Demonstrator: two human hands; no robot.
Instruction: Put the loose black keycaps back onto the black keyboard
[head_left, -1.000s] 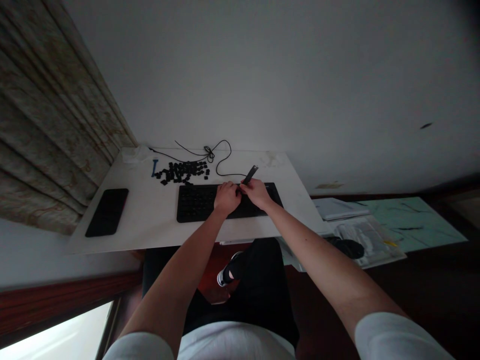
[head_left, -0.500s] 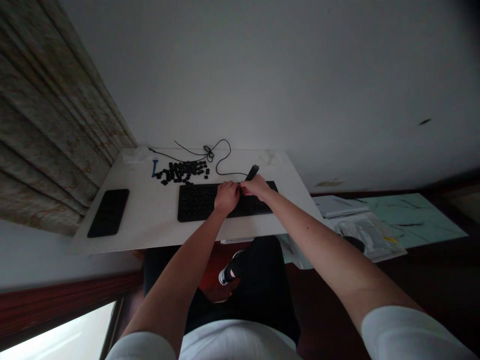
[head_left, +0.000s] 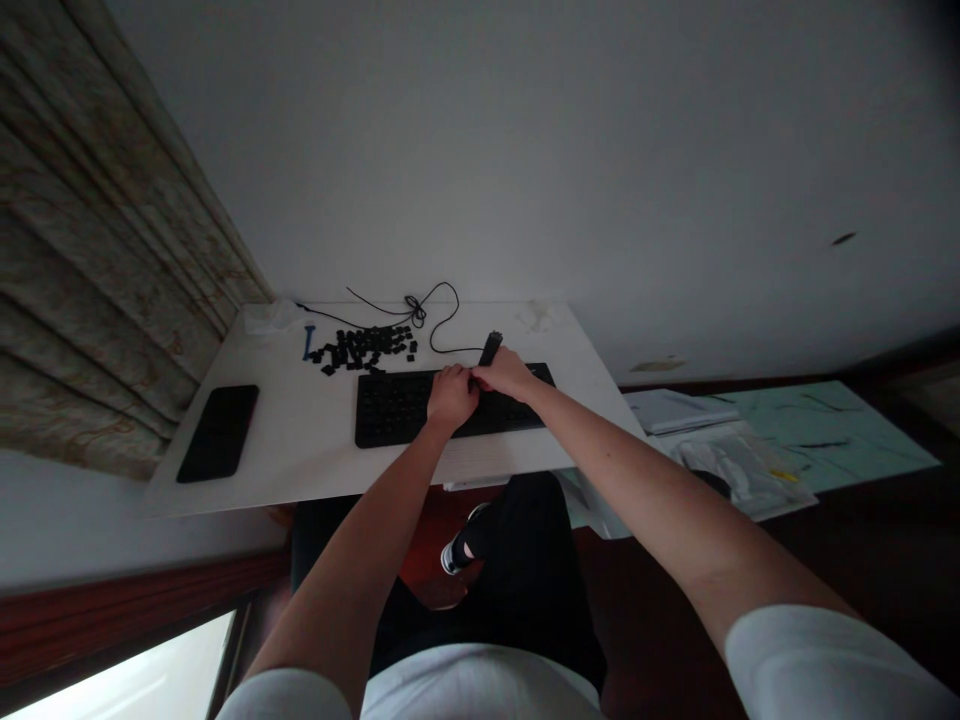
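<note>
A black keyboard (head_left: 390, 412) lies near the front edge of the white table, with keycaps off at least part of it as far as the dim light shows. My left hand (head_left: 453, 396) rests on its middle, fingers bent down at the rear edge. My right hand (head_left: 505, 374) is closed around a black brush (head_left: 490, 348), whose bristly-looking end points up and away from me. The brush's lower end is hidden between my two hands, which nearly touch. Loose black keycaps (head_left: 365, 345) lie in a heap behind the keyboard's left half.
A thin black cable (head_left: 450, 325) loops behind the keyboard. To the left are a small blue tool (head_left: 308, 342), a clear plastic bag (head_left: 271, 316) and a black phone-like slab (head_left: 219, 433). Papers (head_left: 675, 412) and plastic wrapping (head_left: 731, 465) lie right of the white table (head_left: 300, 420).
My right hand and the brush have shifted slightly left, towards my left hand. My left hand stays in place on the keyboard. The view has tilted a little.
</note>
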